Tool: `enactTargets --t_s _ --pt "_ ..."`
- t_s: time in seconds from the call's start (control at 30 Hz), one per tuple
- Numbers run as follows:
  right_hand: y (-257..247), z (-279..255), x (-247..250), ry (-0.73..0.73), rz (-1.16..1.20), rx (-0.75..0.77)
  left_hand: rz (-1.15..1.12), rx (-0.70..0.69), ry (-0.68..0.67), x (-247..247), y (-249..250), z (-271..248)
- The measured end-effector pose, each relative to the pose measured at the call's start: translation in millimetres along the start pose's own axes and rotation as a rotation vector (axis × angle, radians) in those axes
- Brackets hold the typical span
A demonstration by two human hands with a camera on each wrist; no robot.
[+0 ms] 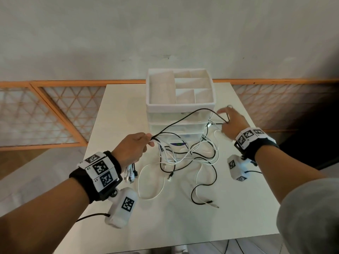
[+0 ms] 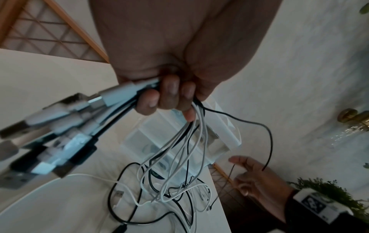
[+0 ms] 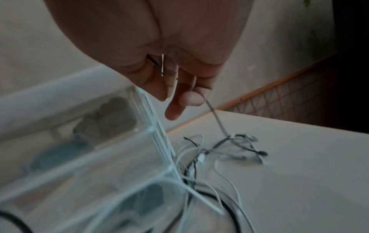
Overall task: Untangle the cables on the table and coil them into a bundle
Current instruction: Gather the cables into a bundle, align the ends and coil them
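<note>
1. White tabletop first: the table fills the middle of the room, and everything sits on it.
2. Next down in size, the clear plastic drawer unit stands at the far middle of the table, with a white divided tray on top.
3. In front of the drawers lies the tangle of cables, black and white strands looped over one another, some loose ends trailing toward the near edge with their plugs flat on the table.
4. The left hand is up off the table, fingers curled tight around a bunch of those cables; the left wrist view shows the strands fanning down out of the fist.
5. Below that fist hangs a cluster of plugs, black and white ones side by side.
6. The right hand is raised beside the right corner of the drawers, index finger stretched out, the other fingers curled over a black cable.
7. That black cable arcs through the air from the left fist across the front of the drawers to the right hand.
8. Smallest of all: one black plug and one white plug lying nearest, just beside each other.
</note>
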State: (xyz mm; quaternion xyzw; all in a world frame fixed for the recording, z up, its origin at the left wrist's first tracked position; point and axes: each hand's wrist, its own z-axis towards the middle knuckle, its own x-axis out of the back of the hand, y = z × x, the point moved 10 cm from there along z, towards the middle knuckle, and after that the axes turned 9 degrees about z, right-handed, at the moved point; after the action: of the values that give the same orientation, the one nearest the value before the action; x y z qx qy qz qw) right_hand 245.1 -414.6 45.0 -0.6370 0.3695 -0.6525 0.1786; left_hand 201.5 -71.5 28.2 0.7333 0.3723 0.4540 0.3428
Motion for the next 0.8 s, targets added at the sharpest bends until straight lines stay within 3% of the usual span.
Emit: enactTargets --t_s 0.17,0.23,0.37,0.47,0.57,0.67,0.73,0.8 --pt "-43.2 9.5 27.2 0.080 0.097 0.226 0.080 -0.057 0.025 0.0 8.1 -0.9" --pt "-35.5 6.7 16.0 -0.002 0.024 0.200 0.113 -0.081 0.044 2.2 10.2 -2.8" --pt "20.4 -15.4 -32.4 -0.230 -0.144 0.008 0.233 -0.157 0.090 6.7 15.6 -10.3" --pt "39.1 -34.3 -48.5 -0.271 -0.208 -0.015 0.291 -0.206 0.098 7.7 16.1 -15.0" --pt "2.6 -59.8 -52.7 -0.214 -0.015 0.083 0.357 -0.269 0.086 2.7 21.7 -18.9" --pt "-66.6 -108.1 -90.2 -0.379 0.077 0.259 0.397 -0.391 0.039 -15.3 42.5 -25.7" --pt "-76.9 -124.2 -123.3 -0.487 0.086 0.228 0.405 -0.485 0.001 -26.2 57.0 -31.1" --pt "-63.1 -120.1 -138.3 -0.531 0.129 0.086 0.426 -0.553 -0.043 -32.2 65.0 -39.2"
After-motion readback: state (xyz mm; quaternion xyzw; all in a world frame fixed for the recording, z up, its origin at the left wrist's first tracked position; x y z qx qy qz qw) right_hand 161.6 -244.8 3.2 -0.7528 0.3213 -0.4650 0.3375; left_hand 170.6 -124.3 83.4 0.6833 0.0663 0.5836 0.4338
